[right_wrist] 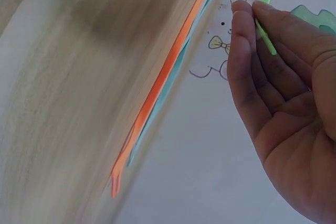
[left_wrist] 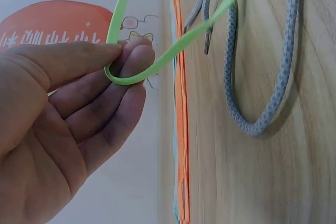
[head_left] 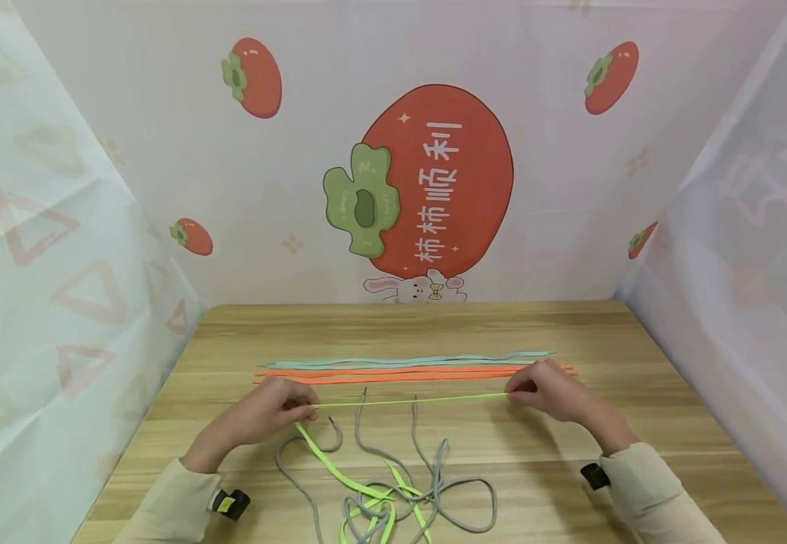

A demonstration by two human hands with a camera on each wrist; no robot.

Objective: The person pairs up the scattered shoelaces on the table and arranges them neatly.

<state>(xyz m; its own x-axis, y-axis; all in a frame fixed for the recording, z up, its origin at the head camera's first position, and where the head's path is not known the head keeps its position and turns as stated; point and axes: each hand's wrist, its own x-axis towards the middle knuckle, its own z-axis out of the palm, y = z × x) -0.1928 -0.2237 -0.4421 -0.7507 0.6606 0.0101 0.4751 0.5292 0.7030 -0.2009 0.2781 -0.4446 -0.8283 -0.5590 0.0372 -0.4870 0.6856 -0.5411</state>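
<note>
Head view has a lime green lace pulled pretty much straight between two grips, over the table. Left grip pinches it between thumb and fingertips, with the lace bending round there and the slack dropping to a tangle on the near side. Right grip is closed to a pinch too, with a short tip poking out past the fingers. Gray laces snake through that same tangle, between and below the grips, while orange laces and blue laces lie in rows just beyond both. My guess is the green one's super light, floppy and flat, hard to break but maybe a bit slippery and keen to twist. I'd take it near the tip and pinch across the flat faces.
</note>
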